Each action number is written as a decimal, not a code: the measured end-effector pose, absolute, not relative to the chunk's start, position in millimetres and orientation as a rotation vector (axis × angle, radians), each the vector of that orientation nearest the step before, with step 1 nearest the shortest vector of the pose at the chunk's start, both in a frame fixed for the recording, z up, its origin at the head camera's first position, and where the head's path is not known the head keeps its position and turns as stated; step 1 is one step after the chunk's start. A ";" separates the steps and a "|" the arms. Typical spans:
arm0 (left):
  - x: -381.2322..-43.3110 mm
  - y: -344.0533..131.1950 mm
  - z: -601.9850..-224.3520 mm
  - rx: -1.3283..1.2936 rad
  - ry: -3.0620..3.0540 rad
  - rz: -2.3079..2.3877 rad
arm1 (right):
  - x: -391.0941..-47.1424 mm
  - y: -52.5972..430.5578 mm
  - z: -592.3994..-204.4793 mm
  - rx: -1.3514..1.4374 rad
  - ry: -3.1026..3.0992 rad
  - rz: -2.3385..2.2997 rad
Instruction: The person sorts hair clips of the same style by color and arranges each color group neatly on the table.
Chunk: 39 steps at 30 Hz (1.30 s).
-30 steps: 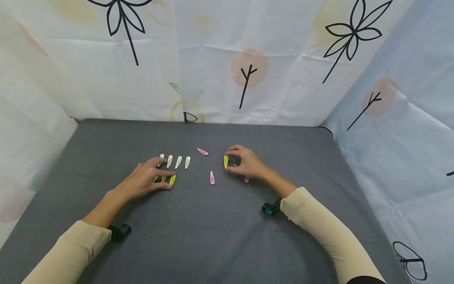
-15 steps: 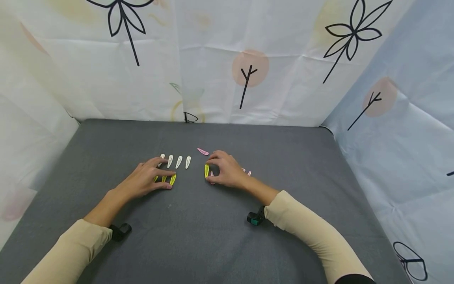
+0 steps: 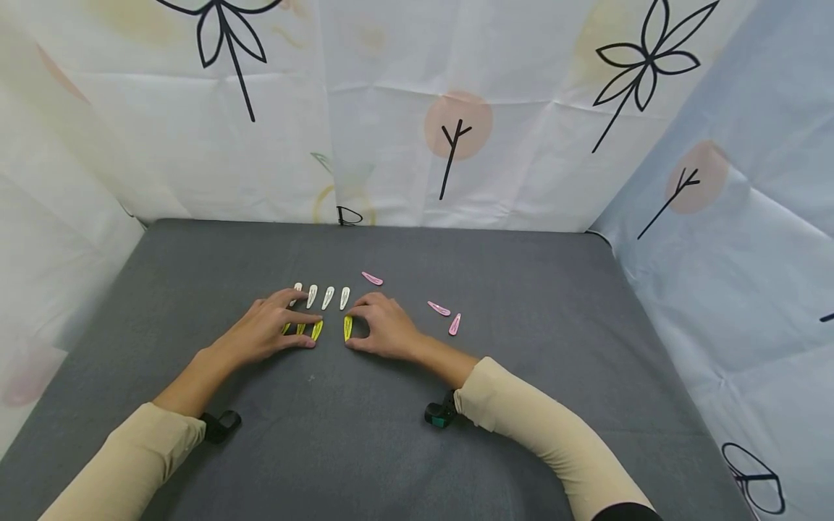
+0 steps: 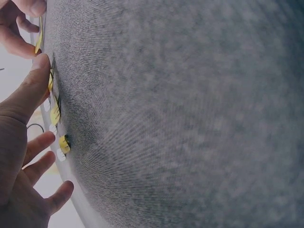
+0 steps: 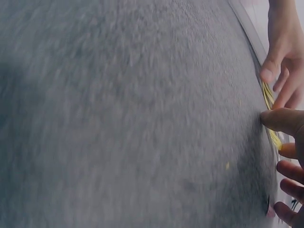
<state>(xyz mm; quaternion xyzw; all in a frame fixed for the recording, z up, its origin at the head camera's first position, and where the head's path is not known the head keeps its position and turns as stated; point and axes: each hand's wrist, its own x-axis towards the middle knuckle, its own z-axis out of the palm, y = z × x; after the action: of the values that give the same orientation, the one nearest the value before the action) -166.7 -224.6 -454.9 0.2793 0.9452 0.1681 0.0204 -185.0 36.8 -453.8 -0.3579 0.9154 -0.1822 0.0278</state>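
Observation:
My right hand [image 3: 391,330] pinches a yellow snap hair clip [image 3: 348,329] between thumb and fingers, at the tabletop. Just left of it, my left hand [image 3: 267,329] holds another yellow hair clip [image 3: 317,331] by its ends, between thumb and index finger. Two more yellow clips [image 3: 300,328] lie in a row partly under the left hand; the left wrist view shows a yellow clip [image 4: 64,144] beyond the thumb. Behind them stands a row of several white hair clips [image 3: 329,298], the leftmost partly covered by left fingers.
A pink hair clip [image 3: 373,278] lies behind the right hand. Two more, a slanted pink clip [image 3: 439,309] and a steeper pink clip [image 3: 455,324], lie to its right. The grey cloth-covered table [image 3: 417,449] meets a patterned white curtain [image 3: 391,166] at the back.
My right hand has carried its yellow clip left across the table, ending beside the left hand's clips. It now covers the spot where a pink clip lay. The left hand has stayed still.

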 end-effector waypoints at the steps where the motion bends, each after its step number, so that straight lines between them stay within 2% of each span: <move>1: -166.6 -224.4 -454.9 0.871 2.935 0.521 | -184.2 34.7 -454.0 -1.097 2.832 -0.554; 39: -168.3 -223.7 -454.2 0.862 2.922 0.501 | -178.6 18.2 -453.9 -1.043 2.879 -0.504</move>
<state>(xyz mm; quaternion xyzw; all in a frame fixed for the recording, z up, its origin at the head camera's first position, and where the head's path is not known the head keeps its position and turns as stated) -168.3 -223.7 -454.2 0.2790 0.9461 0.1622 0.0271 -178.6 18.2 -453.9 -0.3362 0.9275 -0.1624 0.0192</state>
